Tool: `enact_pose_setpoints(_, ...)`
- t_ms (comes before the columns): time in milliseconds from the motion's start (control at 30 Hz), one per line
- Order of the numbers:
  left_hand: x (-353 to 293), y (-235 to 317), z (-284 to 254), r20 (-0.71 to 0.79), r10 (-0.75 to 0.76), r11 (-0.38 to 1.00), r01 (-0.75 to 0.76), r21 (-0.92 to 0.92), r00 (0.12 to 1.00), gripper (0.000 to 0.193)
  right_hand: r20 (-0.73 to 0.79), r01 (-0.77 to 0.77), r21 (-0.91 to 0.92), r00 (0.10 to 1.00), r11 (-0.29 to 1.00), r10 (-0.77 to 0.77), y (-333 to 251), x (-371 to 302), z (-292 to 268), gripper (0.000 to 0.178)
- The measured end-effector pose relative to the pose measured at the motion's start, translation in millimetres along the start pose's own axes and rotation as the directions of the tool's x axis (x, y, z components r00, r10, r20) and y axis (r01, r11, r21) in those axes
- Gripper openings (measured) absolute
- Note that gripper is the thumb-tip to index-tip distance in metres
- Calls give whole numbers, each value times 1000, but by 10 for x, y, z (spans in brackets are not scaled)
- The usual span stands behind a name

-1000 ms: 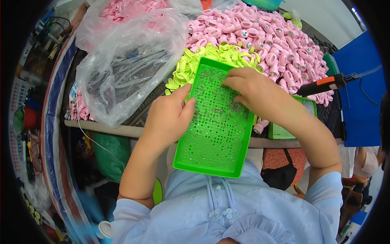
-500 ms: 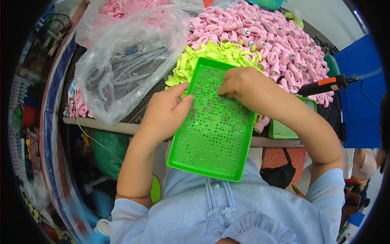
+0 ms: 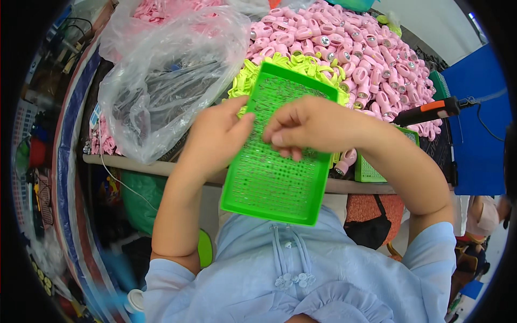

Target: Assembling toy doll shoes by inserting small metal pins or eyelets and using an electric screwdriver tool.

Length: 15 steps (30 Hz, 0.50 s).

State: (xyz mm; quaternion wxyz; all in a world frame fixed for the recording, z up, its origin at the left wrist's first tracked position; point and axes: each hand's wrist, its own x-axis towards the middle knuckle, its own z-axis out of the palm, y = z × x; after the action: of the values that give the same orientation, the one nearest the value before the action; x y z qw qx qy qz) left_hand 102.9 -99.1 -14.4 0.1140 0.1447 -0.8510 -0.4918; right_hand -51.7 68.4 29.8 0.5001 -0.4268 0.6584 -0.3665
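My left hand (image 3: pixel 222 134) grips the left rim of a green perforated tray (image 3: pixel 274 212), thumb over the edge and fingers beneath, out of sight. The tray is held up in front of my lap, its far end over the table. Rows of small metal screw-like pieces (image 3: pixel 264 185) fill many of its holes, and more lie loose toward the far end. Above the tray's middle hovers my right hand (image 3: pixel 301 129), thumb and fingertips bent together. Whatever those fingers may pinch is too small to make out.
Lime-green plastic strips (image 3: pixel 245 78) lie behind the tray. A large heap of pink flashlight-shaped parts (image 3: pixel 344 46) spreads at the back right. Clear plastic bags (image 3: pixel 161 102) cover the table's left. A black and orange electric screwdriver (image 3: pixel 428 112) hangs above another green tray (image 3: pixel 369 172) at the right.
My right hand has come nearer and to the left over the tray, from its upper right to its middle. The tray has shifted slightly upward in the picture, with my left hand still gripping it.
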Motion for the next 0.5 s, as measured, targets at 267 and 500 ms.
enact_pose_setpoints(267, 37, -111, -8, 91, -64, 967, 85, -241, 994, 35, -46, 58, -229, 996, 972, -70, -281, -105, -53, 13)
enact_pose_setpoints(500, 2, -66, -50, 90, -82, 939, 107, -328, 993, 33, -291, 37, -130, 954, 991, -73, -206, -159, -311, 12)
